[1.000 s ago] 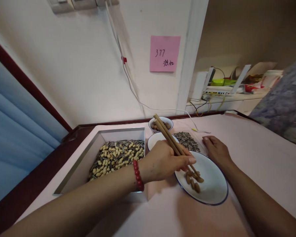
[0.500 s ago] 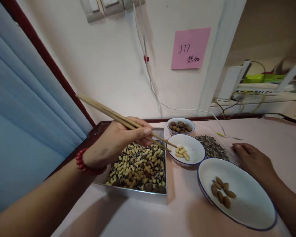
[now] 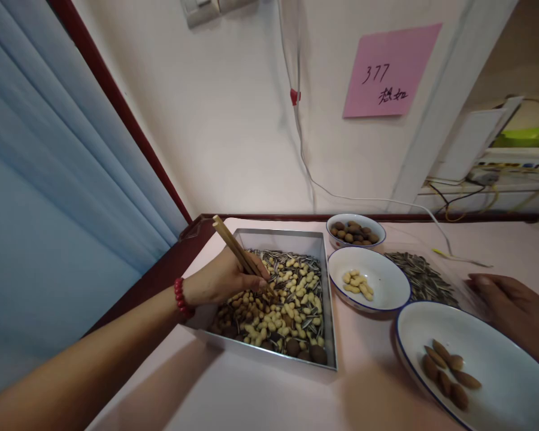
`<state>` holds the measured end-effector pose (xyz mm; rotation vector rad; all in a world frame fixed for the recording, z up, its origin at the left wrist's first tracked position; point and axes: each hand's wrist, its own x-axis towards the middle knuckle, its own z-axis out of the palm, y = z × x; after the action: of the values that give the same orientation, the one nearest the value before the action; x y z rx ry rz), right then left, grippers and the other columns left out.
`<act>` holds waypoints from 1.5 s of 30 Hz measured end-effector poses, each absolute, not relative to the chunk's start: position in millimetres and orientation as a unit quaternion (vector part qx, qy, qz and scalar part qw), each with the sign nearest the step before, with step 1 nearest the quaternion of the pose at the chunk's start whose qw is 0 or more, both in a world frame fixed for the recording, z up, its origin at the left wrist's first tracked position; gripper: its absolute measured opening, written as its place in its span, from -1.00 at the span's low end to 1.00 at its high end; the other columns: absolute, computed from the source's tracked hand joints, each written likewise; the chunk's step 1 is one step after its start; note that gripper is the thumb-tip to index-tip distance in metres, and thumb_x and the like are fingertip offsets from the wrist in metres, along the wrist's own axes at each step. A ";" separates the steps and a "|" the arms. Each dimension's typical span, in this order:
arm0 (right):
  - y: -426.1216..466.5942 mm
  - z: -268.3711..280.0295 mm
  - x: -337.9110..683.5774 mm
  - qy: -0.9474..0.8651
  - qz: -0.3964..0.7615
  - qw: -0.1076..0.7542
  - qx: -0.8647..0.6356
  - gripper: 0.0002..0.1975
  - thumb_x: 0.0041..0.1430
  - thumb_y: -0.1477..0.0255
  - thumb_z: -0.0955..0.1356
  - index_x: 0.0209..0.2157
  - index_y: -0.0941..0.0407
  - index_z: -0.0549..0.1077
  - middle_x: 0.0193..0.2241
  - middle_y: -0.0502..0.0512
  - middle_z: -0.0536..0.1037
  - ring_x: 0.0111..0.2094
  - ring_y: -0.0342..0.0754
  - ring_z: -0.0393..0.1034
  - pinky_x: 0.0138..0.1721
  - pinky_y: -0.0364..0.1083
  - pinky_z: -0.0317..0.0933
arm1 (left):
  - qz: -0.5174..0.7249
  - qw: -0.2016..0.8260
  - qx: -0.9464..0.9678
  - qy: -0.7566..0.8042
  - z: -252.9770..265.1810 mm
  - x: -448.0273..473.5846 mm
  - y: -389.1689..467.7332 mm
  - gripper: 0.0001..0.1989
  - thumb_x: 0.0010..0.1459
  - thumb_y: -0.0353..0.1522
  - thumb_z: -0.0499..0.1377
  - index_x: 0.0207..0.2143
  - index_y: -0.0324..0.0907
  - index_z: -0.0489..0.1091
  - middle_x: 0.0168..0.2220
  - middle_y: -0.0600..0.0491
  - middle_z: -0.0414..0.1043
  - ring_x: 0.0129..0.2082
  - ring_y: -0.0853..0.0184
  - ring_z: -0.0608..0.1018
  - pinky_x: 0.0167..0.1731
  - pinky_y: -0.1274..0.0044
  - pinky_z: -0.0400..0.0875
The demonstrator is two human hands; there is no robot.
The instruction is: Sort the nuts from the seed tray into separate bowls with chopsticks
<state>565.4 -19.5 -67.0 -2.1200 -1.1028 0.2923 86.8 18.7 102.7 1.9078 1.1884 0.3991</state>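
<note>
Left of centre in the lower frame, the left hand (image 3: 227,278) had its fingers closed round chopsticks (image 3: 232,240), tips among the peanuts (image 3: 276,322) in the box (image 3: 333,326). They looked light, dry and brittle, probably best pinched gently at the waist. Near the right edge, the right hand (image 3: 516,305) lay by the seeds (image 3: 420,278), its grip unclear.

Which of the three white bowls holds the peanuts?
The middle bowl, with pale peanuts; the back bowl holds round brown nuts, the front bowl almonds.
</note>
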 end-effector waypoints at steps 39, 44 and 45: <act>-16.3 -68.2 562.8 -0.442 0.101 0.389 -0.802 -0.54 0.09 0.02 0.18 -0.24 0.02 0.49 -0.11 0.18 0.59 -0.03 0.20 0.43 -0.02 0.09 0.24 | 0.356 0.566 0.621 0.408 136.7 113.3 0.7 -0.84 0.08 -0.36 0.40 -0.35 -0.25 0.51 -0.49 0.04 0.59 -0.47 0.39 0.63 -0.38 0.65 0.54; -16.5 -68.2 562.3 -0.455 0.105 0.399 -0.789 -0.52 0.15 0.03 0.19 -0.18 0.07 0.49 -0.11 0.20 0.58 -0.05 0.16 0.43 -0.05 0.05 0.25 | 0.333 0.625 0.631 0.316 147.1 178.2 -13.6 -0.90 0.11 -0.42 0.36 -0.31 -0.24 0.53 -0.46 0.05 0.60 -0.46 0.37 0.63 -0.39 0.61 0.54; -16.6 -68.7 562.5 -0.457 0.106 0.401 -0.787 -0.52 0.16 0.03 0.19 -0.18 0.08 0.49 -0.11 0.20 0.58 -0.05 0.16 0.43 -0.06 0.04 0.25 | 0.318 0.641 0.630 0.302 146.5 192.2 -16.6 -0.92 0.10 -0.43 0.36 -0.34 -0.24 0.52 -0.47 0.04 0.60 -0.45 0.37 0.63 -0.38 0.61 0.54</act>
<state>562.5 -16.6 -68.7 -1.9887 -1.1550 0.2676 192.2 -16.6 146.5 1.4362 0.6895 0.7249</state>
